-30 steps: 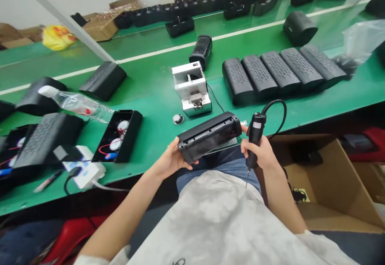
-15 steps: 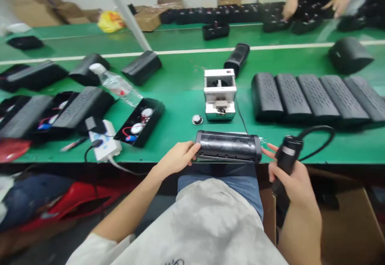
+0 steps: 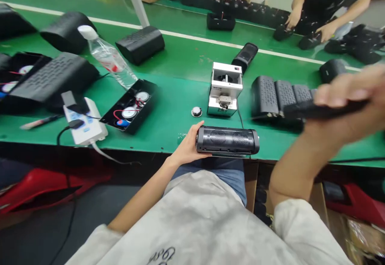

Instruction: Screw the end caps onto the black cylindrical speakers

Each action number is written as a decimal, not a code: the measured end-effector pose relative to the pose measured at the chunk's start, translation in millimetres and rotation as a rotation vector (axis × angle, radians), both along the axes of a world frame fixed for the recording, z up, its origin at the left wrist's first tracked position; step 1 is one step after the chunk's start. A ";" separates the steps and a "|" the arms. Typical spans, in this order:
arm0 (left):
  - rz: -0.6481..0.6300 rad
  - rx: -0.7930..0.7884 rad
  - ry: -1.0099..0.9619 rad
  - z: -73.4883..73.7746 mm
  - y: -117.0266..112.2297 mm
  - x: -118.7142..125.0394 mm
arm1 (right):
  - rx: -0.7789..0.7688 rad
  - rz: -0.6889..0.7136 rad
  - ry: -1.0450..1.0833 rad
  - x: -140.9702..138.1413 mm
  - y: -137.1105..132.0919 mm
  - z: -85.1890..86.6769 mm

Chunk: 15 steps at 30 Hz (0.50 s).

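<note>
Clock positions below are taken from the speaker (image 3: 227,139), with 12 pointing straight away from the person.

So, the containers: there's an open case (image 3: 146,106) on the tabletop (image 3: 177,96) between 9 and 10 o'clock, with two silver discs, red wires and a blue-ended bit inside. Another open case (image 3: 39,56) sits further out the same way, also with two discs and red wire in it. Clear bottle (image 3: 111,62) with a red label lies just past the nearer case, around 10; its white cap is on. The white machine (image 3: 225,84) is dead on 12, with a tray on top that's dark inside, can't make out the contents.

The speaker itself is at the near edge of the tabletop, right above the lap. Long axis runs pretty much 9 to 3, mesh side facing up.

Left hand (image 3: 192,144) is gripping the speaker's 9 o'clock end, thumb by the top corner and fingers tucked underneath. Right hand (image 3: 345,92) is up at about 2, elbow bent, wrapped around the dark screwdriver (image 3: 303,110), which lies near level and points to 9. That hand's pretty blurred, and it's in front of part of a row of black cases (image 3: 264,96).
</note>
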State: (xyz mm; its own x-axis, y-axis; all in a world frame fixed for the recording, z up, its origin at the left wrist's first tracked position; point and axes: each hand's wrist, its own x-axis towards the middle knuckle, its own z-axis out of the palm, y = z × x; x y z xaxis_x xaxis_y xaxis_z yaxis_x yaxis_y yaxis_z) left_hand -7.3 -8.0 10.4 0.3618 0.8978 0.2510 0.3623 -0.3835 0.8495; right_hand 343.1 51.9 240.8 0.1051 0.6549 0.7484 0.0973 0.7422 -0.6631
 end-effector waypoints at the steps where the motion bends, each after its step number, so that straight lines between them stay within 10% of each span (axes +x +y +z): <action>1: 0.008 0.009 -0.004 -1.5 -1.7 0.9 | 0.186 -0.025 0.121 -27.2 18.9 1.2; 6: 0.005 0.015 0.008 -4.5 -2.7 -0.1 | 0.079 -0.109 0.167 -119.8 79.9 -13.7; 15: -0.055 -0.007 -0.024 -5.2 -0.7 -3.3 | -0.144 -0.070 -0.061 -135.0 108.5 -27.7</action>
